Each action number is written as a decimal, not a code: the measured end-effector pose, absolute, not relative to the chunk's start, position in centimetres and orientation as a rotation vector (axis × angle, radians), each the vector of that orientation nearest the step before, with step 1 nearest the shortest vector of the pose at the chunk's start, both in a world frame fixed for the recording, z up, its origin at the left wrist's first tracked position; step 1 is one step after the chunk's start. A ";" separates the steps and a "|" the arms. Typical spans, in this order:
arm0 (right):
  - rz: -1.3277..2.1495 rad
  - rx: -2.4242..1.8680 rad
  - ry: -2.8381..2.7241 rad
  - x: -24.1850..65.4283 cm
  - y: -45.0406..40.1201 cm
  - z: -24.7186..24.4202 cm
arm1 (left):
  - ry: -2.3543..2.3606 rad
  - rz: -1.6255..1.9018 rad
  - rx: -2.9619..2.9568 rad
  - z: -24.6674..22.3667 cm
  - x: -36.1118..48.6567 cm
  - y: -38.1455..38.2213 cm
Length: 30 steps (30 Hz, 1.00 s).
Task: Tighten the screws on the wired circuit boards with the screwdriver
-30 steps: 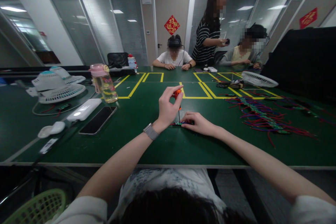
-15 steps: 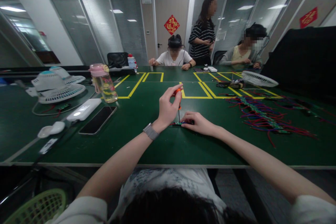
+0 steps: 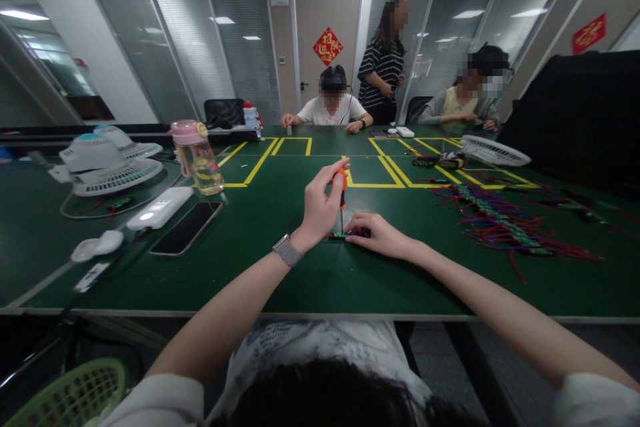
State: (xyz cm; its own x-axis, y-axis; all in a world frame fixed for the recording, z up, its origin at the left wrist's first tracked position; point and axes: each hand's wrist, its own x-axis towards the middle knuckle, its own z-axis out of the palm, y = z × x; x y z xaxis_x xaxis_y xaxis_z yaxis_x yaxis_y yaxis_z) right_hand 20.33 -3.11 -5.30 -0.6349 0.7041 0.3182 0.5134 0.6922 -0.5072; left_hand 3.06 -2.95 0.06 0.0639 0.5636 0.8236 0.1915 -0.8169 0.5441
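My left hand is closed round the orange and black handle of a screwdriver. The screwdriver stands upright, its thin shaft reaching down to a small green circuit board that lies on the table. Low beside it, my right hand pinches the right end of the board, where dark wires show between the fingers. Part of the board is hidden behind the right fingers, and the exact spot under the tip is too small to make out.
Many circuit boards with red and blue wires lie in a row at the right. To the left are a phone, a white power bank, a water bottle and a white fan. Several people are across the green table.
The screwdriver handle shows a slightly different side between my left fingers. Both hands keep their places. Behind the table, the standing person in stripes has shifted a little left.
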 end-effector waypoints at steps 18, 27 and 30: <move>0.498 -0.932 -2.412 20.3 -3.1 -5.3 | 0.785 1.828 2.048 0.1 3.0 -2.8; 0.502 -0.938 -2.408 20.4 -3.1 -5.4 | 0.839 1.895 2.104 0.1 3.0 -3.0; 0.497 -0.936 -2.412 20.4 -3.1 -5.3 | 0.823 1.879 2.104 0.1 3.0 -3.1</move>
State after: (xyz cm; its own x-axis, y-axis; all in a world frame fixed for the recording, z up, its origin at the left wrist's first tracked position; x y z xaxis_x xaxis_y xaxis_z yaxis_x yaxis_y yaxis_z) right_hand 20.37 -3.07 -5.34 -0.6377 0.7012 0.3188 0.5180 0.6967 -0.4963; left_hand 2.97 -3.07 0.12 0.0351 0.5258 0.8499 0.2682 -0.8242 0.4988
